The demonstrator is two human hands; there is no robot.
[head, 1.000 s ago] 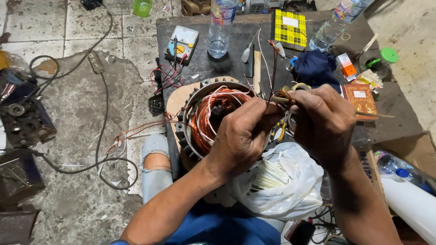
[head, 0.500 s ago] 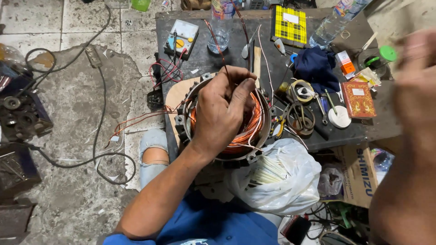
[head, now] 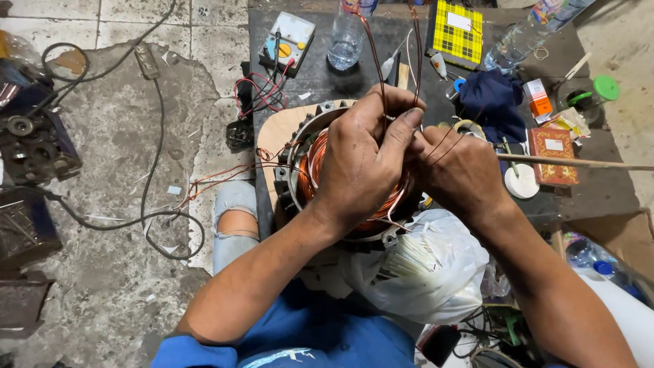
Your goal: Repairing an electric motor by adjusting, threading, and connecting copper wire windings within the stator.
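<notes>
Hands winding copper wire on motor stator (head: pixel 320 170).
Left hand (head: pixel 364 160) and right hand (head: pixel 463 174) above stator, both closed, pinching copper wire strands (head: pixel 378 61).

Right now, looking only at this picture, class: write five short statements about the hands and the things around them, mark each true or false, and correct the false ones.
1. Both hands work over a round motor stator wound with copper wire. True.
2. The left hand pinches thin copper wires that run up out of the picture. True.
3. The right hand holds a screwdriver. False: it grips wire strands beside the left hand.
4. A yellow checked booklet lies on the floor. False: it lies on the dark table.
5. A white plastic bag sits in front of the stator. True.
</notes>
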